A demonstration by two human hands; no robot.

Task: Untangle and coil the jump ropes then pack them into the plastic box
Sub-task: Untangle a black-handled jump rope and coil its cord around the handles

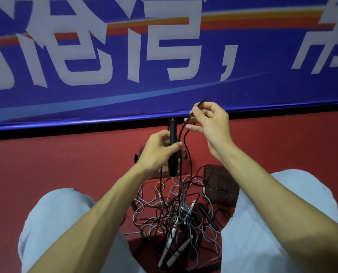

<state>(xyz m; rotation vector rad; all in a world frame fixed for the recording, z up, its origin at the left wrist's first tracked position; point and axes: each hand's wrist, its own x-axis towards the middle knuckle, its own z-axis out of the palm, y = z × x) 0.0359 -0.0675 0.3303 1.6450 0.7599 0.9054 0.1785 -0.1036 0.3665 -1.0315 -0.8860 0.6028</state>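
Observation:
My left hand [160, 152] grips a black jump rope handle [173, 133] upright in front of me. A black cord [187, 146] runs from it up to my right hand [209, 121], which pinches a loop of that cord higher and to the right. The cord hangs down into a tangle of black and white jump ropes [176, 213] on the red floor between my knees. White handles [171, 239] lie in the pile. A clear plastic box [162, 170] sits on the floor behind my left hand, mostly hidden. Its clear lid [219, 184] lies to the right.
A blue banner with large white characters [164, 56] stands close ahead, its black bottom edge just past my hands. My knees in light trousers [53, 223] frame the pile on both sides. Red floor [65, 160] stretches left and right.

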